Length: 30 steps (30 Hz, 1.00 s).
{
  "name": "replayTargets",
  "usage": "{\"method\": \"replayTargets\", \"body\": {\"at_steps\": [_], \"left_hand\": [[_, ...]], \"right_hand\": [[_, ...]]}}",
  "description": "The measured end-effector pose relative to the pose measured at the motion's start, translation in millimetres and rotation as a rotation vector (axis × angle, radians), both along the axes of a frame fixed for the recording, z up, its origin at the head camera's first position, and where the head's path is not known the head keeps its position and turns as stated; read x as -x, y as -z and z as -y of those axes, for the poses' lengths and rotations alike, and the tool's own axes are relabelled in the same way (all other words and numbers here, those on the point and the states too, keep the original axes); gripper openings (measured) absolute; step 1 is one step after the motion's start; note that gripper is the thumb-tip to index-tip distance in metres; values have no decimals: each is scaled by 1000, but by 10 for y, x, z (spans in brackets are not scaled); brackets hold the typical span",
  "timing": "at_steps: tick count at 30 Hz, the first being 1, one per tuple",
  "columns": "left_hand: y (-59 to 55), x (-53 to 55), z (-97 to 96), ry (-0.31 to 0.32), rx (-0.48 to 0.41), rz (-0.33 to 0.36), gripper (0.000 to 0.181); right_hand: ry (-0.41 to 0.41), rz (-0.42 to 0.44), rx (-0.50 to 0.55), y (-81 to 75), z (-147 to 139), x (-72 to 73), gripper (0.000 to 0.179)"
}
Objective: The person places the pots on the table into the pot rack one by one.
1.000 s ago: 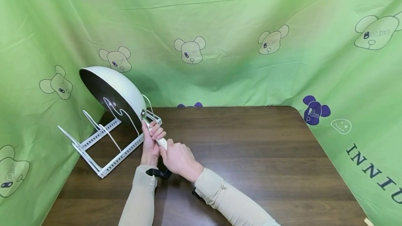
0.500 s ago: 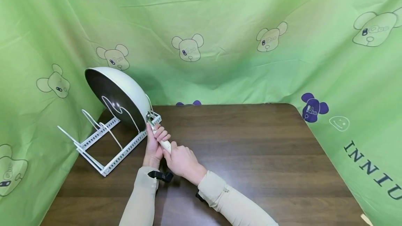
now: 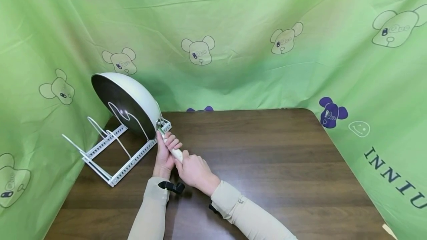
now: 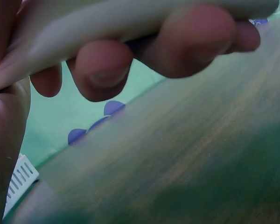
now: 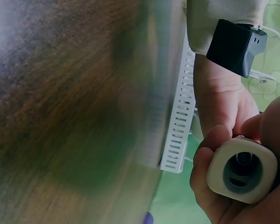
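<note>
A wok, white outside and dark inside, stands tilted on its edge in a white slotted rack at the left of the table. Its pale handle slants down toward the person. The left hand grips the handle near the pan, thumb on one side and fingers curled round the other. Farther down, the right hand wraps round the handle's end. In the right wrist view the hollow butt of the handle pokes out of the fist. The left wrist view shows fingertips curled under the handle.
The brown wooden table extends to the right of the hands. Wire dividers rise from the rack's front half. A green printed curtain encloses the back and sides. A small pale object lies at the right front corner.
The wok has shifted slightly right and sits a little lower in the rack, both hands moving with it. Most of this came in the first half second; both grips look the same.
</note>
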State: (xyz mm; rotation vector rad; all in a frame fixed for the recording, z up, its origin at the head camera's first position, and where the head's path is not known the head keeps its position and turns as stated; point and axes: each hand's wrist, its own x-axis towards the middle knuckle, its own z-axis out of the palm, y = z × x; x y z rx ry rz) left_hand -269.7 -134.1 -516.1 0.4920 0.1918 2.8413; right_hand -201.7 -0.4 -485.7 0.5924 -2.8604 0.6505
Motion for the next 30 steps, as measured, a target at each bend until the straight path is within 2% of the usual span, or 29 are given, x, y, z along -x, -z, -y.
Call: {"method": "replayTargets", "body": {"at_steps": [5,9,18,30], "left_hand": [[44,14,16,-9,17,14,41],[75,14,27,-31,40,57,41],[110,-14,57,-56,90,137,43],[173,-19,92,-73,120,129,41]], "right_hand": [[5,43,1,23,23,4,32],[2,64,4,66,40,7,32],[5,50,16,190,85,13,32],[8,37,22,275,122,19,32]]}}
